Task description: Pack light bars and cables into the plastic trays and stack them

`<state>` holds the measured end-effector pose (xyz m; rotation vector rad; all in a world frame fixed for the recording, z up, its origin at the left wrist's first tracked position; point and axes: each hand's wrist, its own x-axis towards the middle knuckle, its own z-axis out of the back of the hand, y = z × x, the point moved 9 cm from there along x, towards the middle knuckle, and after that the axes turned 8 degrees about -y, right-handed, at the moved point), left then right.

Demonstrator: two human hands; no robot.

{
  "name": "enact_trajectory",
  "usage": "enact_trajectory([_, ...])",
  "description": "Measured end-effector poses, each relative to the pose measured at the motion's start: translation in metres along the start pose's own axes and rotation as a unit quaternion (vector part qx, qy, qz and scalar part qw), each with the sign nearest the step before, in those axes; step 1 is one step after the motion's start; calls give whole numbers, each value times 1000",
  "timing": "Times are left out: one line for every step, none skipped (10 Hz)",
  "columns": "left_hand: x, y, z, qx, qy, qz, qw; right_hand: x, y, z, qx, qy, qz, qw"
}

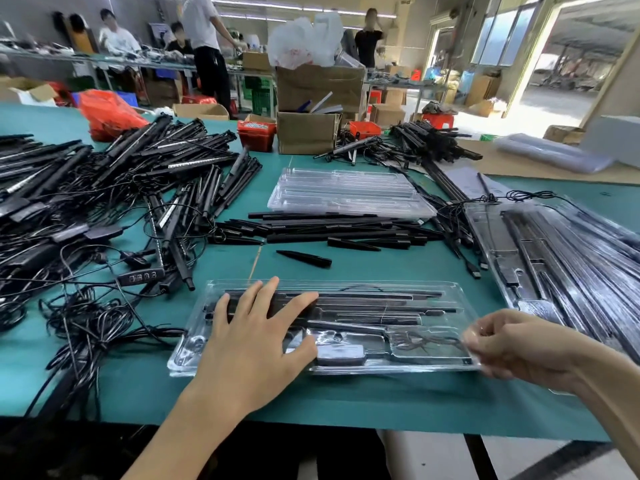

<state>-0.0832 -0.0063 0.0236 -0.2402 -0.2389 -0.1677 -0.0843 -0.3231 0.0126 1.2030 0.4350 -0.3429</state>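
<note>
Left hand lay flat, fingers spread, pressing on filled clear tray at near edge of green table. Right hand pinched tray's right rim with curled fingers. Light bars and coiled cable sat inside tray. Empty trays stacked beyond it; filled stack right of it.

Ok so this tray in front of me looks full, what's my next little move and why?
Probably lift the filled tray onto the stack of packed trays to its right. Light bars and a cable already sit in its slots, your left hand lies flat on it, and your right hand pinches its right edge.
</note>
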Motion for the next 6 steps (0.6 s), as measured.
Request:
enact_trajectory([2,0,0,-5,8,-2,1000,7,-1,2,-7,-11,-3,1000])
enact_trajectory([4,1,0,-17,17,2,1000,11,-2,4,-30,-14,-12,999])
enact_trajectory([4,0,-2,-12,16,3,1000,14,-6,9,-64,-30,-23,997])
enact_trajectory([3,-2,-6,5,12,1,1000,13,-5,8,-126,-50,-13,991])
enact_trajectory([0,-4,-8,21,4,0,1000,11,4,12,-222,-91,-7,971])
enact_trajectory([-3,-6,-9,34,-2,-15,999,-3,17,16,-322,-149,14,935])
